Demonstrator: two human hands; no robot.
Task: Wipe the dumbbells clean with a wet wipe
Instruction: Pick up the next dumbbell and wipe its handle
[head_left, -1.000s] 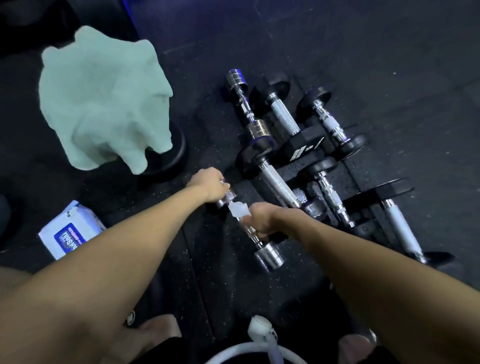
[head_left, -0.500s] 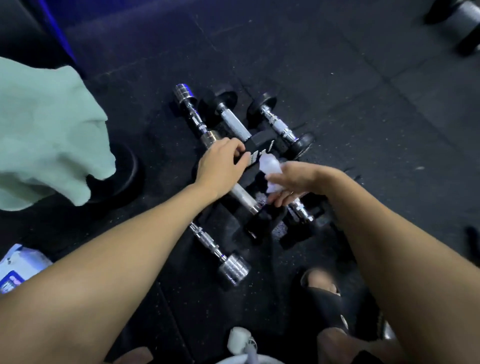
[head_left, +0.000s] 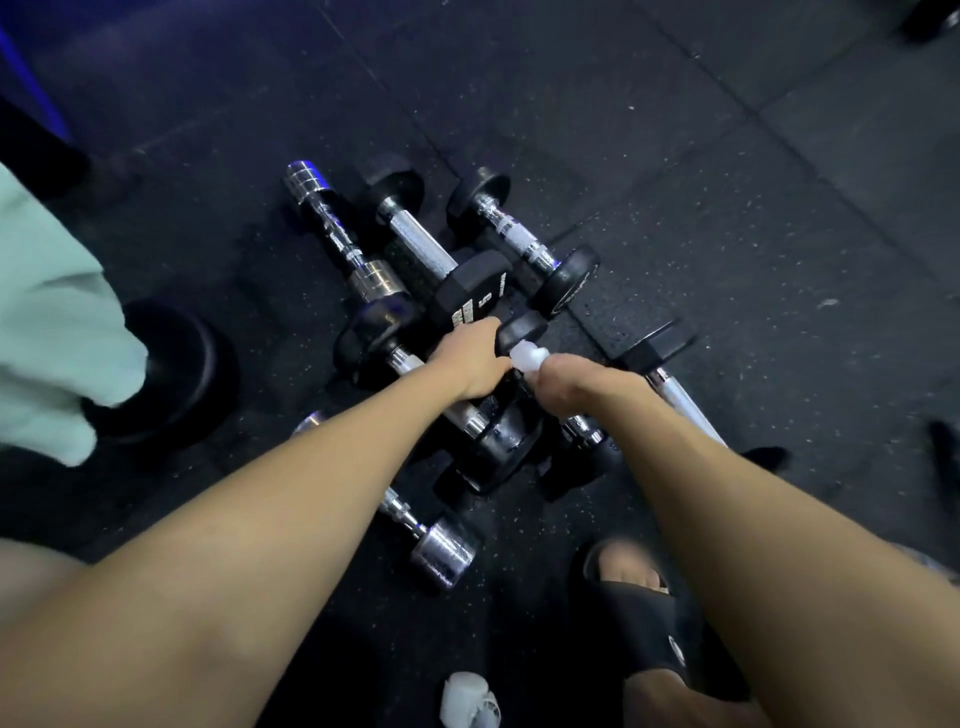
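Observation:
Several dumbbells lie packed together on the black rubber floor. My left hand (head_left: 470, 364) grips a small black-headed dumbbell (head_left: 521, 332) near its far head. My right hand (head_left: 571, 384) is closed around a crumpled white wet wipe (head_left: 527, 358), pressed on that dumbbell's handle just below the head. A larger black dumbbell (head_left: 498, 441) lies under my hands. A chrome dumbbell (head_left: 441, 551) rests nearer to me, and another chrome one (head_left: 332, 228) lies at the back left.
A pale green cloth (head_left: 47, 332) hangs at the left over a round black weight (head_left: 192, 364). My foot in a black sandal (head_left: 644, 608) stands at the lower right. A white object (head_left: 467, 699) sits at the bottom edge. A long-handled dumbbell (head_left: 670, 384) lies to the right.
Both hands left the near chrome dumbbell and moved to the pile. The left hand now grips a small black dumbbell, and the right hand has brought the wipe onto its handle.

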